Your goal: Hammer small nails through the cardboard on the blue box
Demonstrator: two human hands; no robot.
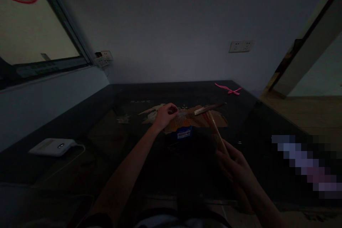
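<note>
My right hand (233, 162) is wrapped around the wooden handle of a hammer (213, 124). The hammer's metal head is raised over the right part of a brown and orange patterned patch (181, 123) in the middle of the dark table. My left hand (166, 114) is at the left of that patch, its thumb and fingers curled together in a pinch. Whatever it may hold is too small and dim to make out. A blue thing with a white label (184, 133), box-like, shows just in front of the patch.
A white device (53, 147) with a cable lies on the table's left side. A pink ribbon (230, 89) rests near the far right corner. Wall sockets (240, 46) are behind the table, a window (40, 25) at the left. Something pixelated covers the right edge.
</note>
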